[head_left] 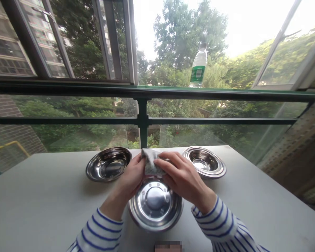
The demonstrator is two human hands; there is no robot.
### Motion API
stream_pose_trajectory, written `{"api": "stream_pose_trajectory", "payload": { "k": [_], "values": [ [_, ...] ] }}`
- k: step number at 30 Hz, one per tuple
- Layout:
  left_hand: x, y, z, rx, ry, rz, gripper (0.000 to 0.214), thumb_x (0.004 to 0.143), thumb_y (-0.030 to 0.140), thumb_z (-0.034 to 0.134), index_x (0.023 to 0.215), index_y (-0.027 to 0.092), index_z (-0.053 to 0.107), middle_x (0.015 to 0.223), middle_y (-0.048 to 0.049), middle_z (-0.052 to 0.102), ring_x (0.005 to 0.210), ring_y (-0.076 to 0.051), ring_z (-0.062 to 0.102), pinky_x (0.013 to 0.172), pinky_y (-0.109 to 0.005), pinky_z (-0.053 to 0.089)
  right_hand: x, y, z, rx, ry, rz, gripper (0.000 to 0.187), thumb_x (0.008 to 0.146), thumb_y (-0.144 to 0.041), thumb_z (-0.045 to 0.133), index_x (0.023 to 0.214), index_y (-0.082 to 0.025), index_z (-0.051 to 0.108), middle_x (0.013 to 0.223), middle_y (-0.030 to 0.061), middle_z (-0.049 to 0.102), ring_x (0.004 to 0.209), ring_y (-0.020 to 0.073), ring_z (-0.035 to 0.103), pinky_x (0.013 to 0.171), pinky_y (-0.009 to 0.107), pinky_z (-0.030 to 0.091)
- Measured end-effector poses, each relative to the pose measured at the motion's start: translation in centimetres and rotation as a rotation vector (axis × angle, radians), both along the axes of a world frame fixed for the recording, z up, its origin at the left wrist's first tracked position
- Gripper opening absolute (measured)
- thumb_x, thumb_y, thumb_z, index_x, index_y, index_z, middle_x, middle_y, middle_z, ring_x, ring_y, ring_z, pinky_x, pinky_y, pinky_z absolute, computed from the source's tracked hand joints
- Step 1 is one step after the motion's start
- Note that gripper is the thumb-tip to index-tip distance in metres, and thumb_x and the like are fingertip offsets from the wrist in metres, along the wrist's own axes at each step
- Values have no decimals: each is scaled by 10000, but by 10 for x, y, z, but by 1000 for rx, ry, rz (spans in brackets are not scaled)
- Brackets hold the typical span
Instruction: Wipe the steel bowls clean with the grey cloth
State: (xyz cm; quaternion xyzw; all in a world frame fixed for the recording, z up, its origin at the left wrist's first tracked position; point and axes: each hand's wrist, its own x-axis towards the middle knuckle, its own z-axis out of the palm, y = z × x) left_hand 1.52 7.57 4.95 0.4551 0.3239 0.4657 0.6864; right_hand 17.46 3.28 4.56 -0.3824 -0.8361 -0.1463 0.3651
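Observation:
A shiny steel bowl [157,201] lies in front of me, near the middle of the table. Above its far rim, a folded grey, mottled cloth [151,161] is held between my two hands. My left hand [132,175] grips the cloth's left side, thumb uppermost, close to the bowl's rim. On the right part of the cloth rest the bent fingers of my right hand [182,175], pressing it. The palms and fingers cover part of the far rim, so I cannot tell whether the cloth touches the bowl.
Another steel bowl [109,164] stands at the back left of the white table [55,203], and a wide-rimmed steel bowl [204,161] at the back right. Behind runs a dark green railing [94,90] with a clear plastic bottle [198,66] on it. A patterned curtain [301,140] hangs at the right.

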Motion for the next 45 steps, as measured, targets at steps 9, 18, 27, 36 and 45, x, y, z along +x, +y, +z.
{"api": "stream_pose_trajectory", "payload": {
  "k": [9,18,27,36,45],
  "values": [
    [-1,3,-4,71,-10,158,346,688,269,691,1003,158,605,897,-46,685,816,-172,635,690,-237,486,-7,2,-5,-203,105,1,330,820,-209,518,1146,-166,544,1289,123,505,1209,249,432,1008,428,379],
    [1,-4,-1,46,-38,66,348,716,221,621,1062,193,592,897,-14,688,823,-162,635,684,-231,474,-8,18,-18,-642,851,1,423,841,-358,532,1217,-183,452,1164,123,590,1041,229,581,794,355,517],
    [0,-2,0,19,-87,63,206,722,206,634,917,137,630,706,-13,667,711,-157,642,589,-215,473,-8,15,-9,-648,1211,199,306,782,-323,608,1051,-180,574,949,68,681,880,212,640,785,342,514],
    [-3,0,-5,73,-88,-48,296,748,196,648,1039,159,617,913,-51,694,848,-181,644,731,-266,491,-3,13,-6,-742,1161,185,412,787,-369,607,1149,-190,524,1129,82,624,1049,215,578,882,335,468],
    [-5,4,-4,108,148,119,368,718,327,679,1024,148,576,971,-89,666,881,-209,630,666,-278,505,-3,16,-11,-734,1132,207,318,808,-359,564,1083,-199,554,1025,43,631,974,198,583,843,314,480]
  ]
}}
